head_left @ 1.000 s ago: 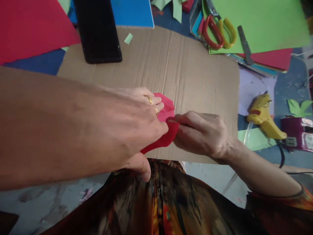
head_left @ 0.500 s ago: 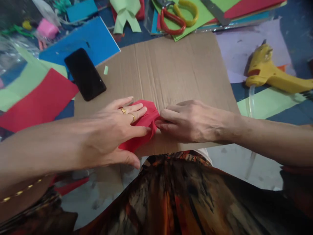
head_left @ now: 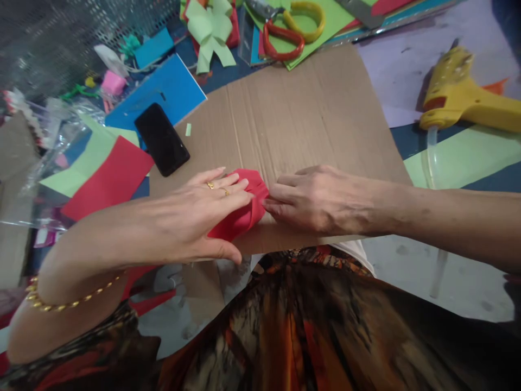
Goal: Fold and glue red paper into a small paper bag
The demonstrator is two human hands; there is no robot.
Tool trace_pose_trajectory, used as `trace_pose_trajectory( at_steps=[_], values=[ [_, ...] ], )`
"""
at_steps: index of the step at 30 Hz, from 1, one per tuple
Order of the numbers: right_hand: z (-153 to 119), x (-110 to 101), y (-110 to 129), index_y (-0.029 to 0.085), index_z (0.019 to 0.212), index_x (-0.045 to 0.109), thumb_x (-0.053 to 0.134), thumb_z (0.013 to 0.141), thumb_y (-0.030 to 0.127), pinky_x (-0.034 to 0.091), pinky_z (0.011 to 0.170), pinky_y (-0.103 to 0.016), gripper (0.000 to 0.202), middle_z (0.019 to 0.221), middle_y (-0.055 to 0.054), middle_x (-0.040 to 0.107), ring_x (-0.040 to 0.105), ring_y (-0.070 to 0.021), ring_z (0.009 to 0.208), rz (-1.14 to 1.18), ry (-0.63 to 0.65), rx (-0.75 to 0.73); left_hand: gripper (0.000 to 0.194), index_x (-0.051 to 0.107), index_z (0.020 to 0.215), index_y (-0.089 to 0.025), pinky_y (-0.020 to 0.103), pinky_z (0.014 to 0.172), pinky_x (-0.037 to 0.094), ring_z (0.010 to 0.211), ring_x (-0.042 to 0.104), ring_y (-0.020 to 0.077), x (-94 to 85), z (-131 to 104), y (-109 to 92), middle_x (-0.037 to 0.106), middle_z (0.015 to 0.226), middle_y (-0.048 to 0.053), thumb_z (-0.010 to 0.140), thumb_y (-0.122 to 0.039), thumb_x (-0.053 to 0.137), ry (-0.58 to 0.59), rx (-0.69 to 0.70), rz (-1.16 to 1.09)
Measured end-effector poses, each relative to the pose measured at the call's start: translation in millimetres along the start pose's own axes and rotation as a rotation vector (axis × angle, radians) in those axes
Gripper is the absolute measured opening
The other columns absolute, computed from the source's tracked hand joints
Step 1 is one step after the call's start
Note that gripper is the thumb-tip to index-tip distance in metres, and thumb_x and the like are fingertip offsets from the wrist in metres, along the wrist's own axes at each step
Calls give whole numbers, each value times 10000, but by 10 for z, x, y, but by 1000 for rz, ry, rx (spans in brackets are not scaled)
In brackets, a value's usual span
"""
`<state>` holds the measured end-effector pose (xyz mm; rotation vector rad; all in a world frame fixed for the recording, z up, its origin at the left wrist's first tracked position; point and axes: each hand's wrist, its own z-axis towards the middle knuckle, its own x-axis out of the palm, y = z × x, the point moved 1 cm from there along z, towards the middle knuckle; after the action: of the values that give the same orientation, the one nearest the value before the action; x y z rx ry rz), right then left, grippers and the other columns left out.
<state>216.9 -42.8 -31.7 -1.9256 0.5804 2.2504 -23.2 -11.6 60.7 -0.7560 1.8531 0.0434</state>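
A folded piece of red paper [head_left: 256, 191] rests on a sheet of brown cardboard [head_left: 301, 114] in front of me. My left hand [head_left: 203, 214], with rings on two fingers, lies flat across the paper, fingers stretched out and thumb apart. At the paper's right edge, my right hand [head_left: 313, 198] pinches a folded part between thumb and curled fingers. Much of the red paper is hidden under my left hand.
A black phone [head_left: 161, 139] lies at the cardboard's left edge, near red paper [head_left: 109, 179]. Scissors with red and yellow handles [head_left: 285, 51] sit at the back. To the right is a yellow glue gun [head_left: 451, 89]. A green paper shape [head_left: 212, 35] stands behind.
The view has shifted, showing more of the table on the left. Both hands keep their hold on the red paper, and its pinched edge appears pressed flatter.
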Motion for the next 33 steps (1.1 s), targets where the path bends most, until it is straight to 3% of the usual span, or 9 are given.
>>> trace_pose_trajectory(
  at_steps=[4, 10, 15, 20, 22, 27, 31, 33],
  values=[
    [17, -3, 8, 119, 1141, 649, 237, 1164, 175, 388, 689, -363, 416, 1077, -118, 636, 516, -192, 860, -13, 16, -5, 380, 705, 1124, -254, 539, 1362, 330, 1494, 586, 341, -17, -6, 19, 766, 1289, 45, 1053, -608, 585, 97, 19, -45],
    [50, 15, 30, 135, 1116, 649, 218, 1176, 220, 372, 684, -367, 443, 1049, -99, 641, 513, -186, 816, 6, 40, 36, 392, 691, 1035, -249, 564, 1384, 274, 1644, 410, 360, 58, -35, 59, 724, 1451, 79, 1025, -636, 635, 76, 26, 21],
    [71, 41, 43, 127, 1085, 648, 248, 1189, 261, 363, 710, -358, 434, 1010, -89, 647, 509, -164, 795, 27, 75, 61, 451, 705, 871, -211, 564, 1351, 339, 1529, 555, 369, 156, 50, -65, 749, 1385, 114, 1061, -596, 568, -31, -55, 78],
    [71, 70, 23, 125, 1083, 654, 246, 1180, 232, 362, 720, -369, 433, 1014, -94, 647, 515, -165, 784, 8, 78, 34, 497, 718, 747, -192, 535, 1331, 383, 1270, 737, 284, 177, 183, -158, 825, 1183, 93, 1071, -284, 353, -6, -252, 136],
    [78, 73, 18, 115, 1104, 656, 254, 1175, 216, 352, 705, -365, 420, 1019, -98, 653, 516, -162, 774, -18, 66, 22, 517, 734, 738, -195, 518, 1341, 376, 1334, 710, 275, 165, 200, -175, 831, 1223, 85, 1047, -258, 325, 22, -289, 131],
    [109, 25, 18, 112, 1149, 655, 264, 1169, 198, 303, 664, -369, 402, 1080, -112, 675, 520, -165, 758, -75, 149, 50, 582, 816, 861, -172, 484, 1378, 318, 1614, 472, 294, 130, 200, -224, 711, 1524, 127, 1062, -336, 295, 93, -344, 153],
    [99, -26, 1, 116, 1132, 678, 263, 1172, 225, 293, 652, -365, 431, 1058, -113, 683, 522, -169, 756, -78, 138, 31, 569, 836, 954, -170, 479, 1375, 312, 1578, 514, 297, 136, 224, -268, 702, 1539, 106, 1082, -315, 302, 126, -360, 154],
    [85, -23, -19, 136, 1116, 690, 254, 1176, 248, 284, 646, -365, 455, 1044, -104, 681, 520, -169, 749, -80, 106, 21, 557, 832, 938, -173, 476, 1349, 346, 1499, 588, 294, 148, 235, -276, 758, 1440, 112, 1083, -303, 310, 107, -340, 160]
  ],
)
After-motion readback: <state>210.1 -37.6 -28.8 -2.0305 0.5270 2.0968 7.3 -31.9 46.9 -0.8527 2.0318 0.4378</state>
